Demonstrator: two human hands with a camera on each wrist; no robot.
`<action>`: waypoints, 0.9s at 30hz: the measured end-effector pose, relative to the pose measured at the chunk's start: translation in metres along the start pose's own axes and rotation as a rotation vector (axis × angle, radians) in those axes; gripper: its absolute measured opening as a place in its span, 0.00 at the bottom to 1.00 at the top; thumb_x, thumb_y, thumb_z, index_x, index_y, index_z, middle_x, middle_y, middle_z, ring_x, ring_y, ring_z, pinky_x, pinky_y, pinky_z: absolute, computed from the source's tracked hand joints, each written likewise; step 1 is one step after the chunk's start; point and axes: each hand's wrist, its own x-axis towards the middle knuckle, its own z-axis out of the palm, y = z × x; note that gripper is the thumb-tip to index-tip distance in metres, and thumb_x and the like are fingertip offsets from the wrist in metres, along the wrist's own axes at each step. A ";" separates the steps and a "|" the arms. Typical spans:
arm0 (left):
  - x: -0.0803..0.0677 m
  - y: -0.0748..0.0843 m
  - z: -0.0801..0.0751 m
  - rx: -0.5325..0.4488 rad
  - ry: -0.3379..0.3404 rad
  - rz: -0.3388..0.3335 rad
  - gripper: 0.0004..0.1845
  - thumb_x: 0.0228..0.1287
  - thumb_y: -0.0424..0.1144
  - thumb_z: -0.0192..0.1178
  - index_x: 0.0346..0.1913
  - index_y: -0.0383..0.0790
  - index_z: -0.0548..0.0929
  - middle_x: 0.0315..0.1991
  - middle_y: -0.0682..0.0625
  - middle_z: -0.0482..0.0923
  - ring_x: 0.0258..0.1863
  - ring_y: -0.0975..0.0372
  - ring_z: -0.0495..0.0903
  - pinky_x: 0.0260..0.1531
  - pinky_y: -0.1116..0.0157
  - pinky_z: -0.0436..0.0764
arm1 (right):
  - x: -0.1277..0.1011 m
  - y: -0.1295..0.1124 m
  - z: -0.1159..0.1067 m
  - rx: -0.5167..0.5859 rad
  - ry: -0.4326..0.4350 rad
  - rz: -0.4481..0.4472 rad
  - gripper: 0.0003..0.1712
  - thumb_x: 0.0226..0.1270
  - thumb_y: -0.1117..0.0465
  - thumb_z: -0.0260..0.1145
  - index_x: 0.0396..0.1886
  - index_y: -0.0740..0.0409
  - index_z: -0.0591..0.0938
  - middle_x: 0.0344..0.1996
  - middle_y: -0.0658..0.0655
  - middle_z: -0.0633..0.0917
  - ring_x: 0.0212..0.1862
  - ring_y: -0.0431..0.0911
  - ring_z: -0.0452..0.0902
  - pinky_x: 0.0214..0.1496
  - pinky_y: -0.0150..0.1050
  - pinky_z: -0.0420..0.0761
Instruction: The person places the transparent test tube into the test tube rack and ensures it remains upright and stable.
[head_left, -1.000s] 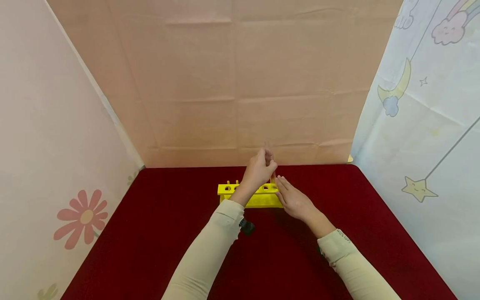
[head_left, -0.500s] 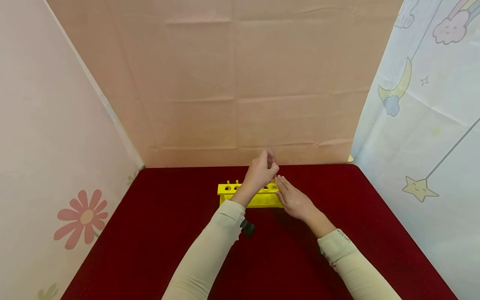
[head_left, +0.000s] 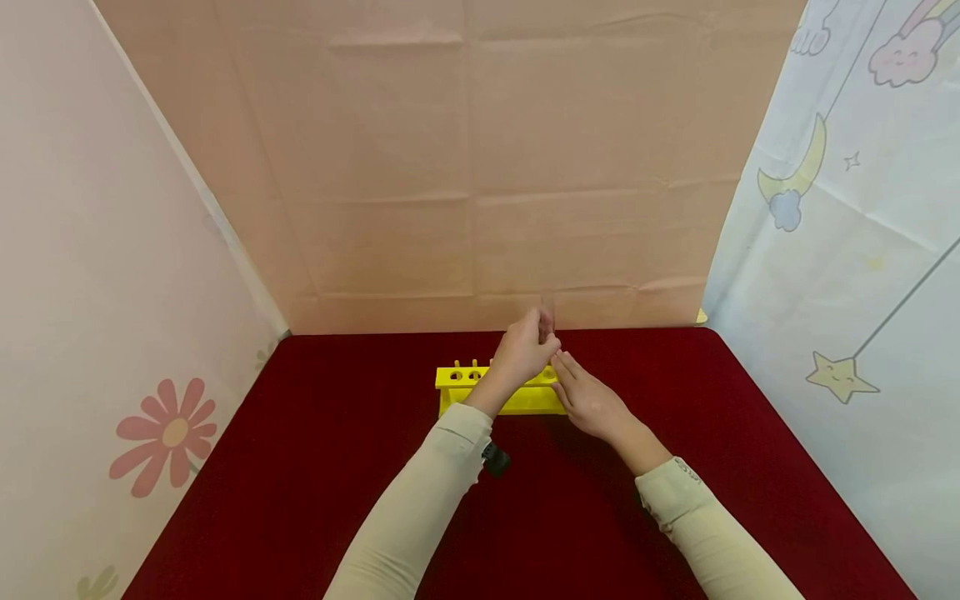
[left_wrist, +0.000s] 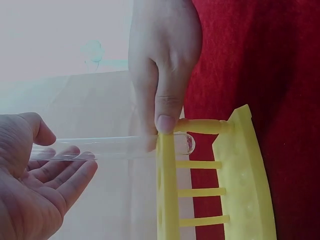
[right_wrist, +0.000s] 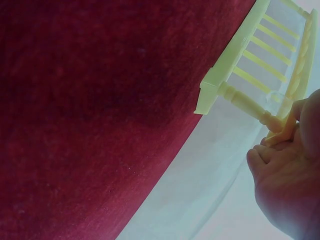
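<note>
Red cloth bears a yellow rack; left hand pinches a glass tube, flat-fingered right hand steadies the rack.

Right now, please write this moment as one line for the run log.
left hand: holds glass test tube, tip through top hole | right hand: fingers on yellow rack end | surface: red cloth

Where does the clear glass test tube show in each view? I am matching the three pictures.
Head: the clear glass test tube stands just above the left hand, centre.
Left wrist: it lies across mid-frame, its rounded end through the yellow plastic rack.
Right wrist: only its rounded end, faintly, at right.
Shared landmark: the rack.
</note>
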 end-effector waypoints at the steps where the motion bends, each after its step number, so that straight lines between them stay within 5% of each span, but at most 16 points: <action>1: 0.000 0.000 0.001 0.006 -0.001 -0.001 0.10 0.71 0.39 0.59 0.50 0.44 0.72 0.35 0.52 0.77 0.29 0.62 0.76 0.30 0.69 0.77 | 0.000 0.000 0.000 0.000 0.001 -0.001 0.33 0.83 0.56 0.47 0.78 0.71 0.55 0.77 0.70 0.58 0.78 0.63 0.52 0.75 0.59 0.60; 27: -0.003 -0.002 0.012 0.054 -0.015 -0.012 0.10 0.71 0.37 0.61 0.50 0.44 0.73 0.38 0.52 0.77 0.34 0.61 0.76 0.35 0.69 0.78 | -0.002 0.000 -0.001 0.013 0.007 0.002 0.33 0.83 0.56 0.48 0.78 0.69 0.56 0.77 0.70 0.58 0.78 0.62 0.52 0.75 0.58 0.60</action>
